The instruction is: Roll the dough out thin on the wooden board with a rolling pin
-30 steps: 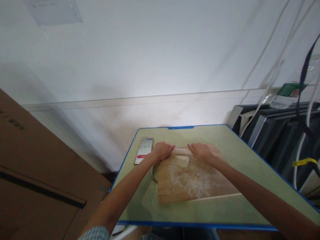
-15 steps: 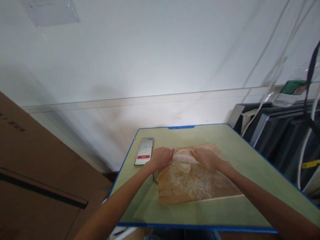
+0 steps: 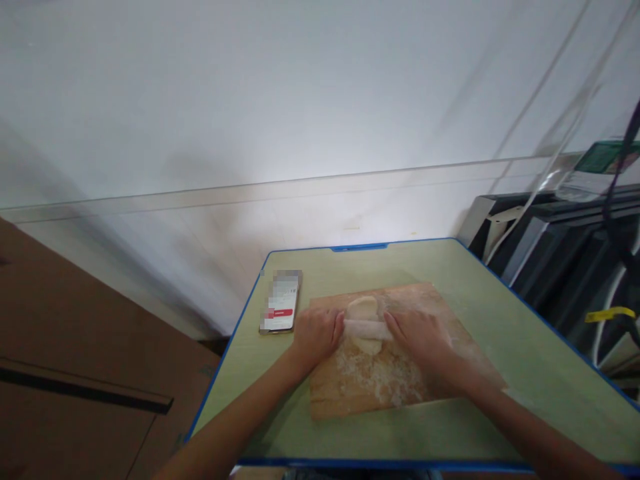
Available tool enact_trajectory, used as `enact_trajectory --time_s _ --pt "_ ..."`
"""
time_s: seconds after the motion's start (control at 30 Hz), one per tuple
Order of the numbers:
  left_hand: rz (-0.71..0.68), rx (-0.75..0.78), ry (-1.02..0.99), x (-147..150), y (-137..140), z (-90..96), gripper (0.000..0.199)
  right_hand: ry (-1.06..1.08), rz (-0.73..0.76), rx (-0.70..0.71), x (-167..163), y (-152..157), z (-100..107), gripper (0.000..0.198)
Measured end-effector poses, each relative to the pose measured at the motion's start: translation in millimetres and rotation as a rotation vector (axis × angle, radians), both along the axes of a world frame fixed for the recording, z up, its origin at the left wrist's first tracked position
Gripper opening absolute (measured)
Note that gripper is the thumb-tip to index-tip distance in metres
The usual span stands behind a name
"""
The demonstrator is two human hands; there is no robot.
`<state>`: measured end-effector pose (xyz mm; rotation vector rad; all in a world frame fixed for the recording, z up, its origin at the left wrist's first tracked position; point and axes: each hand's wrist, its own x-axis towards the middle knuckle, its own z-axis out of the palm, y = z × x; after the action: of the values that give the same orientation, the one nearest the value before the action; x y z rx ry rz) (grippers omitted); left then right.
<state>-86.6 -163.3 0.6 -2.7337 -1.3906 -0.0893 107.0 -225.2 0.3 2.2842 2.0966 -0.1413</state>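
Observation:
A pale rolling pin (image 3: pixel 367 329) lies across a flattened piece of dough (image 3: pixel 363 307), which shows both behind and in front of it. My left hand (image 3: pixel 319 333) is closed round the pin's left end, and my right hand (image 3: pixel 417 335) grips the right end. Under the dough is a wooden board (image 3: pixel 340 393), dusted with white flour (image 3: pixel 395 377) mostly at its near half. The pin's ends are hidden by my fingers.
A phone (image 3: pixel 281 303) with a lit screen lies left of the board on the green, blue-edged table (image 3: pixel 410 443). Dark flat panels (image 3: pixel 560 247) and cables stand at the right. Brown cardboard (image 3: pixel 90 347) is at the left, a white wall (image 3: pixel 300 120) behind.
Both hands have moved the rolling pin towards me over the dough, so more dough shows behind it. The camera view has also shifted slightly.

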Motion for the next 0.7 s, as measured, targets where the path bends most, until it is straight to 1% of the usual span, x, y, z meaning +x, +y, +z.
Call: enact_trajectory --time_s 0.13,0.27,0.37,0.53,0.7 --pt "-0.029 0.058 -0.026 -4.6 -5.5 -4.9 0.041 -0.051 -0.03 0.032 -5.8 -6.6 -2.9 0.051" --pt "-0.083 0.126 -0.065 -8.4 -12.7 -8.0 0.038 -0.032 -0.004 0.089 -8.6 -13.3 -7.4 0.047" --pt "-0.111 0.181 -0.097 -10.4 -19.4 -10.5 0.038 -0.032 0.029 0.161 -8.3 -18.4 -12.9 0.044" --pt "-0.125 0.239 -0.107 -13.5 -31.3 -14.1 0.035 -0.083 0.101 0.349 -6.0 -27.6 -27.8 0.039" --pt "-0.137 0.295 -0.032 -16.5 -46.5 -16.7 0.043 -0.153 0.163 0.613 -6.4 -35.7 -41.6 0.028"
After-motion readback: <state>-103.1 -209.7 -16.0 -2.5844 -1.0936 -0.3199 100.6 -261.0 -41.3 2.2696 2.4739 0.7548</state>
